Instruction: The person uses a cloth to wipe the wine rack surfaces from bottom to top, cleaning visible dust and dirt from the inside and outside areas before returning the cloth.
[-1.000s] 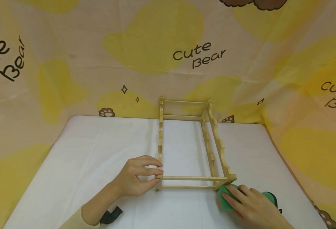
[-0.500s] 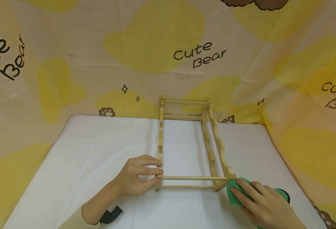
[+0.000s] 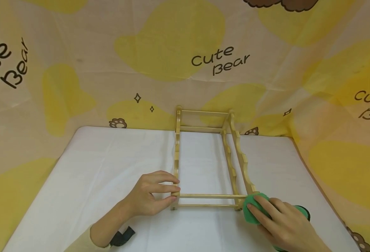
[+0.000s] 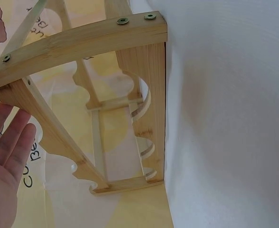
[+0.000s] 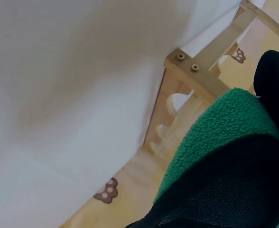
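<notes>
A pale wooden rack [image 3: 243, 162] with scalloped side rails stands lengthwise on the white surface. My left hand [image 3: 150, 194] holds the near end of its left rail, fingers over the top and thumb at the side. In the left wrist view, the fingertips [image 4: 21, 121] lie along a rail of the rack [image 4: 82, 47]. My right hand [image 3: 284, 220] grips a green cloth [image 3: 250, 212] bunched under the fingers, right at the rack's near right corner, which it covers. The right wrist view shows the fuzzy cloth [image 5: 225, 118] with a dark edge, overlapping the end piece with metal screws [image 5: 194, 68].
A yellow and beige curtain [image 3: 159, 45] printed with "Cute Bear" surrounds the white table surface [image 3: 125, 154] on the back and sides. The rack's far end is near the back curtain. A dark strap [image 3: 122, 237] lies beside the left wrist.
My right hand moves the green cloth rightward off the near right corner, then back left and slightly up over it. My left hand and the rack stay in place.
</notes>
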Demonstrator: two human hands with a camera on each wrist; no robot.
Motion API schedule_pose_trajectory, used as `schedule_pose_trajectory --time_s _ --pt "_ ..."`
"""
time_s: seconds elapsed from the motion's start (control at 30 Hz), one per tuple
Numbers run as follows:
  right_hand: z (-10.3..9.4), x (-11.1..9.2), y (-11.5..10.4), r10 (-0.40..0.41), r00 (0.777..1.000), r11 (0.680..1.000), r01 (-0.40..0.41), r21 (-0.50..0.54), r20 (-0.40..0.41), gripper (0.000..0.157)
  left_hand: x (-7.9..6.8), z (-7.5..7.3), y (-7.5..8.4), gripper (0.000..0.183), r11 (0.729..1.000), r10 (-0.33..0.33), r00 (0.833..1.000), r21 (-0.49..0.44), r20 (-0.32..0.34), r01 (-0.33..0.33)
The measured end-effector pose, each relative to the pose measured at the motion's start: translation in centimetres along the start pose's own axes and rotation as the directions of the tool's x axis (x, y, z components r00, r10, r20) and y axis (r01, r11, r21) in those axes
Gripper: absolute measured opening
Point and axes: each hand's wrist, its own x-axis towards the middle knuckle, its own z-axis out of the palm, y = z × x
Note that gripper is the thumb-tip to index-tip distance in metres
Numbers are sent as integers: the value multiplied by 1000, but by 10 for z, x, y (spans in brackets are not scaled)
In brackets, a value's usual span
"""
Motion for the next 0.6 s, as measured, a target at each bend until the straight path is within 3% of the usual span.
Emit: schedule_pose_trajectory --time_s 0.4,0.6 --pt "20 30 -11 -47 997 999 47 2 -66 37 0 0 0 14 1000 3 1000 12 -2 -3" --pt "30 43 -21 -50 998 999 51 20 -30 38 0 0 -1 13 1000 6 1000 12 -4 -6"
